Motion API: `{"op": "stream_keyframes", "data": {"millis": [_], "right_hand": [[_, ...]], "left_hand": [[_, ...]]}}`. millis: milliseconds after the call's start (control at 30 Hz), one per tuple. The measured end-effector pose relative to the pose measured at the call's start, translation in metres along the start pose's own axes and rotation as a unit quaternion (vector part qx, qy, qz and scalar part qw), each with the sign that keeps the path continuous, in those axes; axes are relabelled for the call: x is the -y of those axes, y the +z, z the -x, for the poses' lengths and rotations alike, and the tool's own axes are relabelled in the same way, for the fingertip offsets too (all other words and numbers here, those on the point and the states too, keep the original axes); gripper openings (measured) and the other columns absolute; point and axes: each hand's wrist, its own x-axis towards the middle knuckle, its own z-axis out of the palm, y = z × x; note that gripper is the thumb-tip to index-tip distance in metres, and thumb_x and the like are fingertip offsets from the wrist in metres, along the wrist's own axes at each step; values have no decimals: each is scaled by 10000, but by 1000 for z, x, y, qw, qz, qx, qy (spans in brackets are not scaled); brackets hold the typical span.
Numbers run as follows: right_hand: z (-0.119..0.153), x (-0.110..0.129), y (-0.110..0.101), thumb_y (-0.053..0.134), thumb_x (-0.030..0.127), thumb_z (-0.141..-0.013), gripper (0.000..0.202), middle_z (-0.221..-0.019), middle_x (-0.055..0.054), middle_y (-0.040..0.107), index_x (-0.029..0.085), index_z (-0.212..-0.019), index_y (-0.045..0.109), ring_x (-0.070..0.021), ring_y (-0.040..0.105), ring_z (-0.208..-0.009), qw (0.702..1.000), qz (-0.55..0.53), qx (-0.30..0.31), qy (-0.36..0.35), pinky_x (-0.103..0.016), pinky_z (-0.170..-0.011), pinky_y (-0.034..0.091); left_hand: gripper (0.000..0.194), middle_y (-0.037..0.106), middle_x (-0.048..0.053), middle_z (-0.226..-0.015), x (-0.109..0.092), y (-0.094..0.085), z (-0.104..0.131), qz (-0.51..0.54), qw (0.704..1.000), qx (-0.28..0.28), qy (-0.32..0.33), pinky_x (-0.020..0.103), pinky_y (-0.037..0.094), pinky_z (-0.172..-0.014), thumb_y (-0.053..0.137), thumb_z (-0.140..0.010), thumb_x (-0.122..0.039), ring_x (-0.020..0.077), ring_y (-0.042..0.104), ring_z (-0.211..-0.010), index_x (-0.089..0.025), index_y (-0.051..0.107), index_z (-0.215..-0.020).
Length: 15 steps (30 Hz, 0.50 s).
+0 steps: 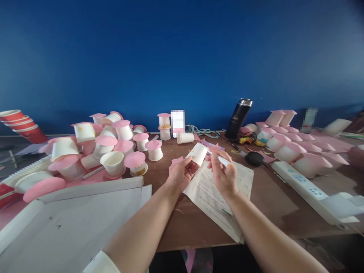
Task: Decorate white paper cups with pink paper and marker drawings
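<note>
My left hand [182, 173] is closed round a white paper cup [198, 153] that lies tilted, with a small yellow mark on its side. Close to the cup's right side, my right hand [224, 176] grips a white pen [222, 160], its tip near the cup. Beneath both hands is a printed sheet of paper [210, 203] on the brown table. Pink paper scraps [176, 163] lie behind my left hand, partly hidden by it. Another white cup [185, 138] rests on its side just beyond.
Several white cups with pink paper tops [135, 161] crowd the left, beside a large white box lid [93, 220]. A black flask [239, 119] stands at the back. On the right are a black round lid [255, 159], a power strip [303, 185] and more pink-topped cups [290, 151].
</note>
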Motion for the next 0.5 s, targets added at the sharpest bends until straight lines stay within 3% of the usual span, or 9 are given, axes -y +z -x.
{"op": "stream_keyframes", "data": {"millis": [100, 300, 500], "right_hand": [[6, 1, -2, 561, 383, -983, 225, -911, -39, 704, 230, -1076, 699, -104, 583, -591, 998, 23, 43, -35, -251, -547, 492], [7, 4, -5, 520, 364, -999, 254, -724, -13, 684, 196, -954, 705, -114, 591, -524, 990, 103, 91, -39, -246, -535, 477], [6, 4, -3, 485, 373, -1005, 288, -785, -51, 727, 189, -1013, 707, -167, 689, -647, 983, 162, 70, -53, -267, -602, 515]], "left_hand": [[127, 639, 54, -715, 0, 2, 1, -6, 1000, -8, 0, 215, 560, -638, 601, -887, -46, 84, 600, -608, -96, 629, -773], [128, 643, 61, -722, 1, 1, 2, -12, 1000, 0, 11, 228, 548, -643, 590, -879, -38, 96, 604, -626, -88, 635, -770], [141, 632, 49, -700, 1, 1, 1, -12, 1000, -9, 24, 244, 542, -638, 608, -850, -22, 99, 592, -603, -98, 612, -731]]}}
